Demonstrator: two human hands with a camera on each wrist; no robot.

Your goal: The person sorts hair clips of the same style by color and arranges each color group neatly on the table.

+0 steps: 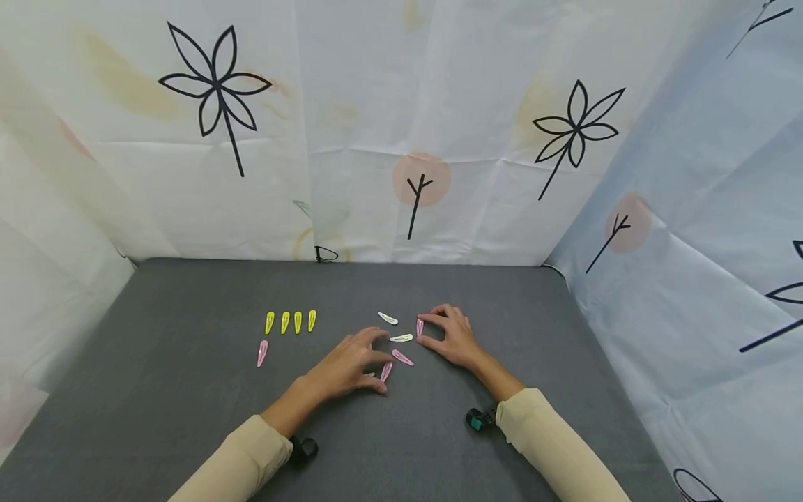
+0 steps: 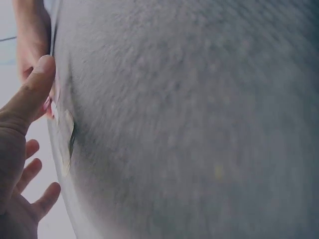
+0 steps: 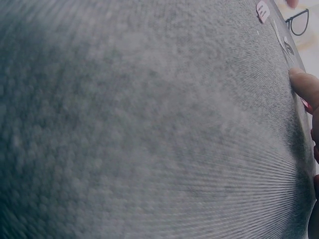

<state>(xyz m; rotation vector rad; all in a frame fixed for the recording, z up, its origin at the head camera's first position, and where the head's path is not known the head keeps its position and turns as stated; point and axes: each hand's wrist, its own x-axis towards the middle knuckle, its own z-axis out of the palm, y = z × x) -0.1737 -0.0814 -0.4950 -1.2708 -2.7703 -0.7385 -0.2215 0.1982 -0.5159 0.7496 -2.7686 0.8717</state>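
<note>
My right hand (image 1: 453, 338) is at the right of a loose group of snap hair clips, its thumb and index finger holding a pink hair clip (image 1: 419, 328) at its two ends. My left hand (image 1: 351, 366) hovers over the group's left side, thumb and fingers spread apart. Between its fingertips lies another pink clip (image 1: 386, 371) on the table, with part of a white clip (image 1: 370, 374) showing beside it, mostly hidden by the hand. Between the hands are a tilted pink clip (image 1: 403, 358) and a white clip (image 1: 401, 338). A second white clip (image 1: 387, 318) lies farther back.
Several yellow clips (image 1: 285, 322) stand in a row on the grey table (image 1: 188, 390) at left, with one pink clip (image 1: 262, 353) below the row's left end. Printed white cloth (image 1: 364, 125) hangs behind the table and at both sides.
</note>
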